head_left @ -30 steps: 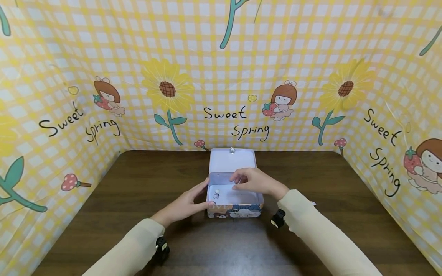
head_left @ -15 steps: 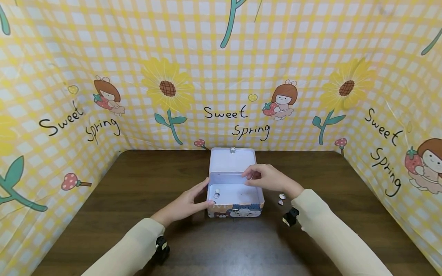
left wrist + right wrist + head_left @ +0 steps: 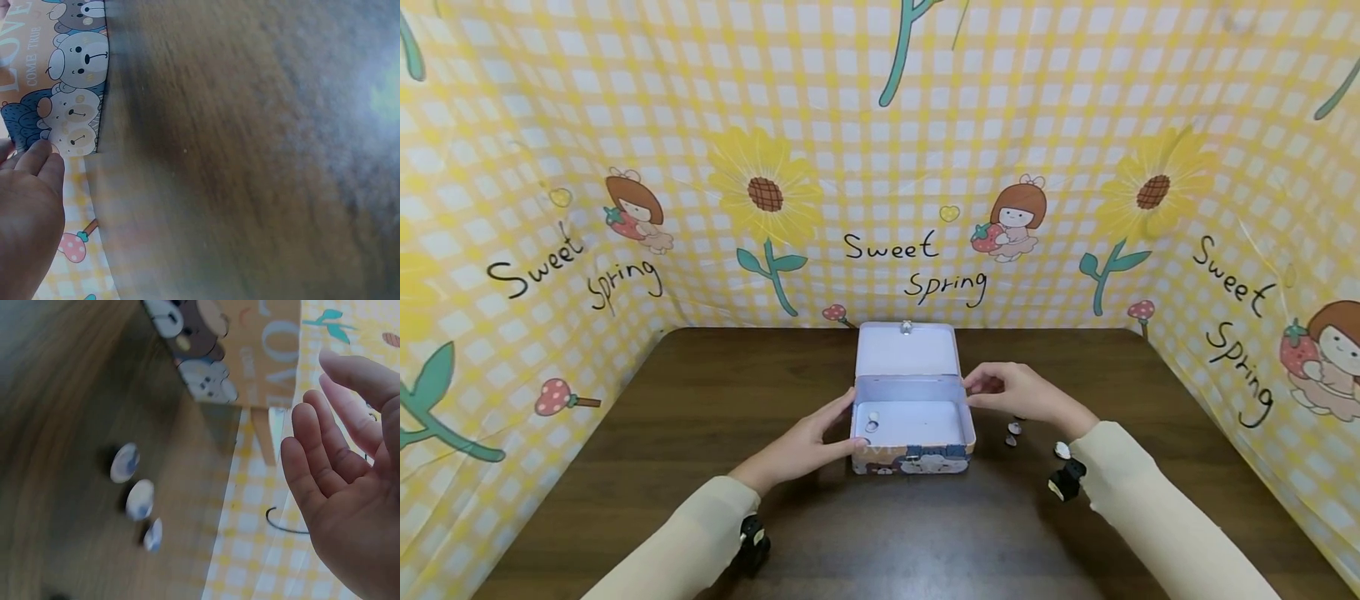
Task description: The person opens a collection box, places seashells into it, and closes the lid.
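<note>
A tin box point(image 3: 913, 462) with a printed bear pattern stands on the table, its lid point(image 3: 907, 350) raised. My left hand point(image 3: 797, 446) rests against the box's left side, thumb by the front corner, fingers mostly straight. Just beyond the right wall is my right hand point(image 3: 1026, 393), fingers loosely bent. Nothing shows between its fingers in the right wrist view. Inside the box, at the left, lie small whitish round pieces point(image 3: 872, 419). Small white oval pieces with blue patches point(image 3: 139, 500) lie on the table right of the box; one point(image 3: 1062, 451) sits near the right wrist.
The dark brown wooden table point(image 3: 752, 367) reaches back to a yellow checked cloth point(image 3: 880, 167) printed with sunflowers. That cloth hangs behind the table and along both sides. A black wrist camera point(image 3: 1066, 481) is strapped on the right sleeve.
My right hand has moved right, from over the box's inside to beyond its right wall, uncovering the interior and the oval pieces on the table. The left hand and box have stayed put.
</note>
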### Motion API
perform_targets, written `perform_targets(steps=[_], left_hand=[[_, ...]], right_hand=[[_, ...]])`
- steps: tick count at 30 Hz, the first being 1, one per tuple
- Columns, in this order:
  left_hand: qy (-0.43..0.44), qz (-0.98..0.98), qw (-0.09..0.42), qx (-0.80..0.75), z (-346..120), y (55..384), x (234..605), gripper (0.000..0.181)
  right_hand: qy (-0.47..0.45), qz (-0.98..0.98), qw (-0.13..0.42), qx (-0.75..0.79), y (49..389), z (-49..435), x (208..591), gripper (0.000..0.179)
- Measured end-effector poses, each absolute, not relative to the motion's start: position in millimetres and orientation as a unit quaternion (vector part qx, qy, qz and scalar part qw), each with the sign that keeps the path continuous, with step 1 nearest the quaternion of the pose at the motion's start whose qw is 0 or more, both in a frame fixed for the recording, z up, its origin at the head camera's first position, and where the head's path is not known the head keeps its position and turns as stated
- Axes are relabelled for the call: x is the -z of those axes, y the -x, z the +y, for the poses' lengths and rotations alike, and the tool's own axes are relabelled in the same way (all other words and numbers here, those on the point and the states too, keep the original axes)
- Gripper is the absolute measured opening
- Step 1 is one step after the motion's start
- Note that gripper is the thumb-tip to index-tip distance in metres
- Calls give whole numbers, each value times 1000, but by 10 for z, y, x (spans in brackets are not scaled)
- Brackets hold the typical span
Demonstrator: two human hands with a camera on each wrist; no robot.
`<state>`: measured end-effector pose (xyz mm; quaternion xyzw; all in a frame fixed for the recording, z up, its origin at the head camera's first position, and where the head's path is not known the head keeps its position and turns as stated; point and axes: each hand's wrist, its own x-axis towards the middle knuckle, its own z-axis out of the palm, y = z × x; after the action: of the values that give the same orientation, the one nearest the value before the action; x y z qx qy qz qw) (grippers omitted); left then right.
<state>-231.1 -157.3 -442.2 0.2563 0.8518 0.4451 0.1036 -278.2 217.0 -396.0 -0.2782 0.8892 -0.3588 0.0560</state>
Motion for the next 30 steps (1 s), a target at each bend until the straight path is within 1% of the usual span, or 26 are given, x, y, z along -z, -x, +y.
perform_targets(steps=[3,10,18,23,30], left_hand=[[-258,850,105,-447,-1565,2306,4422,88],[-256,850,105,-448,-1563,2303,4418,88],[-260,849,102,-448,-1564,2305,4426,87],[-262,847,102,-452,-1563,2304,4429,86],[-251,851,104,-450,-1567,2298,4418,87]], right_hand=[[267,895,58,354,2766,2258,3998,18],[258,897,54,354,2719,2439,4073,22],[227,902,65,361,2767,2678,4221,30],[211,907,67,357,2794,2800,4317,30],[180,904,90,377,2850,2909,4441,29]])
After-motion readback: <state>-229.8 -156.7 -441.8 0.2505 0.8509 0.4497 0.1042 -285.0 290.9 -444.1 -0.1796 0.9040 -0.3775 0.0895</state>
